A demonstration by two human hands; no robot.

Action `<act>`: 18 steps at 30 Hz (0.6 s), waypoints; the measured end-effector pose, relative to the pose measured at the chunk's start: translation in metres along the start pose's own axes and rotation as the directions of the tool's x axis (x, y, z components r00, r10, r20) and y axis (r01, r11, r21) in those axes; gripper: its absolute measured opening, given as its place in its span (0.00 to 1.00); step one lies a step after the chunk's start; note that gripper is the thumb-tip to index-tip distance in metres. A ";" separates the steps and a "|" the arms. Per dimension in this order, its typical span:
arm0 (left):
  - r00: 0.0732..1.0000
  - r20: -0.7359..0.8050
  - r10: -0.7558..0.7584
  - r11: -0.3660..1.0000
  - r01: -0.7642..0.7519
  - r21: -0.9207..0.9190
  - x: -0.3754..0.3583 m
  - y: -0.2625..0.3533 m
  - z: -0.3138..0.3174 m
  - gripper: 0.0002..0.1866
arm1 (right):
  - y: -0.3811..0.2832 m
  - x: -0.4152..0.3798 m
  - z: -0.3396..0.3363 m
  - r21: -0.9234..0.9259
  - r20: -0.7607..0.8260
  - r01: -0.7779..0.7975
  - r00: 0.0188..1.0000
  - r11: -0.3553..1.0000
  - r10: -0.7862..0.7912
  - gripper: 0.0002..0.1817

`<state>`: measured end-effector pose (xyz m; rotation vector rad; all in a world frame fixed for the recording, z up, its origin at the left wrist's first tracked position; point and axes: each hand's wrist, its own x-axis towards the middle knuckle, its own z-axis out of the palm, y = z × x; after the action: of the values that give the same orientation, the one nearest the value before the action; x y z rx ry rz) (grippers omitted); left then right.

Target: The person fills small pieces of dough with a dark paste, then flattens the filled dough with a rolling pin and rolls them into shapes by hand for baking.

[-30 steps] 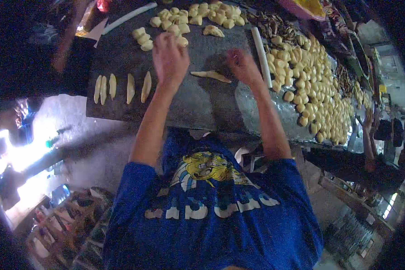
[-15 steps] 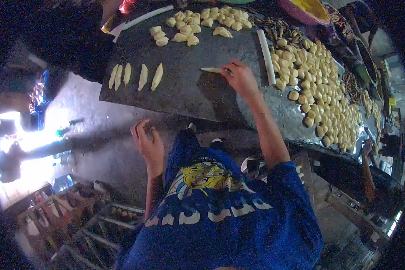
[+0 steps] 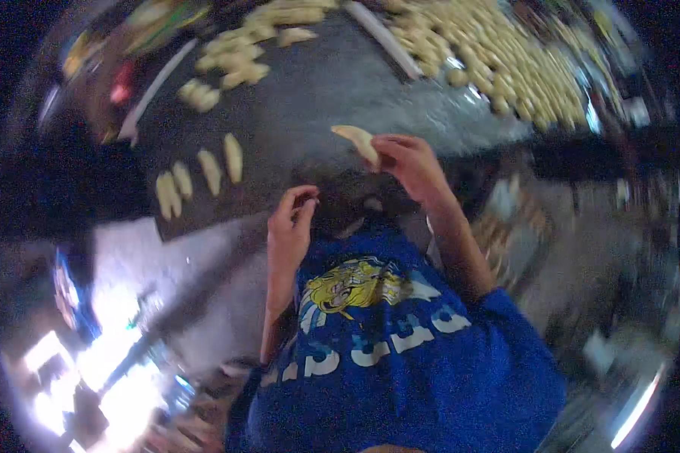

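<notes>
A pale, tapered strip of dough is pinched between the thumb and fingers of my right hand, held up over the front part of the dark work table. My left hand hovers near the table's front edge, before my shirt, its fingers loosely curled with a gap to the thumb and nothing visible in them. Several similar dough strips lie side by side on the table's left part, closest to my left hand.
Small dough lumps are grouped at the table's back left. Many rounded dough balls cover the back right, beyond a pale bar. Another pale bar runs along the left edge. Motion blurs the surroundings.
My right hand has lifted the dough strip off the table toward me. My left hand has moved up and right, nearer to it. The whole view has turned.
</notes>
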<state>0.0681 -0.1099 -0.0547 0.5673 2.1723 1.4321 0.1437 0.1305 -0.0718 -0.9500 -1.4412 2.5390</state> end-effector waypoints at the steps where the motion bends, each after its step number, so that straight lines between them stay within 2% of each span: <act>1: 0.998 0.065 -0.018 0.999 0.015 0.045 0.003 0.001 -0.003 0.10 | 0.007 -0.016 0.004 0.140 -0.012 0.011 1.000 0.990 -0.009 0.14; 3: 0.981 0.187 -0.047 0.991 0.023 0.128 -0.001 0.003 -0.007 0.11 | 0.051 -0.030 -0.015 -0.027 -0.110 0.194 0.974 0.981 -0.196 0.13; 5: 0.930 0.365 -0.043 0.987 -0.017 0.159 -0.006 -0.012 -0.005 0.11 | 0.067 -0.065 -0.032 0.017 -0.280 0.236 0.934 0.972 -0.222 0.14; 7: 0.862 0.505 -0.053 0.991 -0.019 0.136 -0.013 -0.030 0.001 0.11 | 0.062 -0.106 -0.026 0.321 -0.472 0.253 0.878 0.913 -0.077 0.16; 9: 0.772 0.631 -0.074 0.997 0.033 0.076 -0.020 -0.049 0.013 0.11 | 0.081 -0.134 -0.054 0.241 -0.637 0.296 0.767 0.924 -0.079 0.16; 10: 0.756 0.650 -0.080 0.994 0.009 0.112 -0.024 -0.055 0.020 0.11 | 0.090 -0.152 -0.067 0.203 -0.705 0.307 0.705 0.930 -0.079 0.16; 11: 0.743 0.663 -0.088 0.989 -0.016 0.149 -0.028 -0.059 0.027 0.11 | 0.083 -0.171 -0.069 0.271 -0.727 0.353 0.685 0.895 -0.050 0.16; 14: 0.747 0.655 -0.114 0.965 -0.072 0.251 -0.038 -0.099 0.052 0.11 | 0.133 -0.204 -0.143 0.162 -0.810 0.378 0.578 0.911 -0.096 0.16; 15: 0.744 0.653 -0.145 0.962 -0.049 0.270 0.002 -0.139 0.029 0.11 | 0.133 -0.172 -0.136 0.122 -0.848 0.326 0.525 0.937 -0.073 0.16; 17: 0.781 0.599 -0.180 0.915 -0.090 0.393 0.002 -0.244 0.011 0.13 | 0.153 -0.180 -0.170 0.063 -0.901 0.273 0.430 0.960 -0.063 0.16; 18: 0.792 0.574 -0.208 0.889 -0.092 0.449 0.000 -0.291 -0.005 0.13 | 0.159 -0.179 -0.184 0.038 -0.924 0.324 0.371 0.945 -0.090 0.16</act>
<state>0.0423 -0.2209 -0.3227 0.9632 1.9357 0.5465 0.4251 0.1176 -0.1810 -1.6087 -0.7915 1.3899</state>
